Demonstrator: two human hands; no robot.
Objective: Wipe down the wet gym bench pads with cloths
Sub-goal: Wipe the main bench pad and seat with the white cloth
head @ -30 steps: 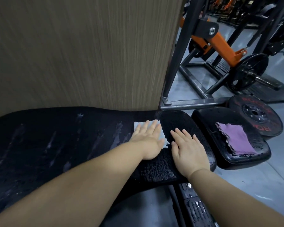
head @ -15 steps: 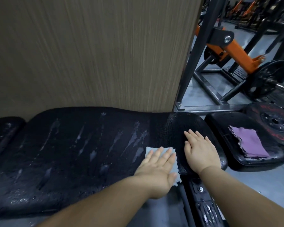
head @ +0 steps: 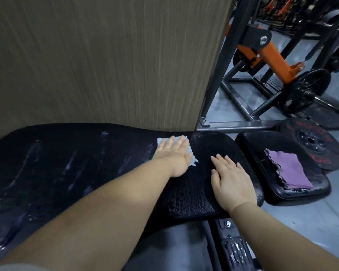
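From my feed, the left arm stretches from the near left corner diagonally across the long bench pad. The left hand lies palm down at the pad's far edge, just under the wood-grain wall. Its fingers are straight and together, pressing flat on a pale cloth without gripping it; the cloth's corners show beyond the fingertips and beside the thumb. The right hand rests flat on the pad's right end, fingers slightly fanned and pointing far, grasping nothing. Around it I see beaded water, and streaks run across the pad to the left. A purple cloth lies on the separate seat pad to the right, apart from both hands, with a weight plate just beyond.
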